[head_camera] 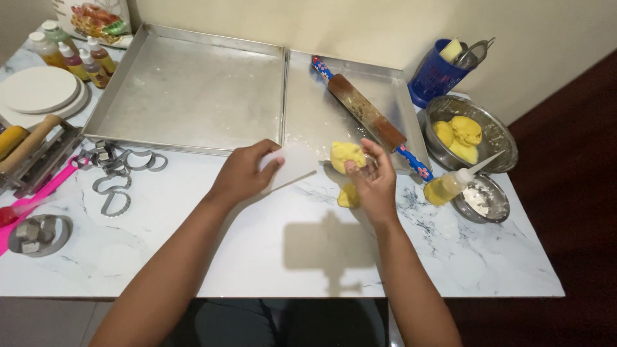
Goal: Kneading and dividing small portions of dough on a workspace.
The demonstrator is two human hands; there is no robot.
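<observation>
My right hand (374, 182) holds a lump of yellow dough (346, 155) just above the white marble table (257, 250), near the front edge of the right metal tray (308, 115). A smaller piece of yellow dough (348, 196) lies on the table under that hand. My left hand (243, 173) grips a white plastic scraper (292, 165), its blade pointing toward the dough. A wooden rolling pin (366, 112) with blue patterned handles lies diagonally across the right tray.
A large metal tray (186, 90) lies at the back left. A steel bowl with more dough (457, 133), a squeeze bottle of oil (450, 185), a small flour dish (483, 200) and a blue utensil basket (436, 74) stand right. Metal cutters (119, 173), bottles (74, 58) and a pasta roller (32, 154) sit left.
</observation>
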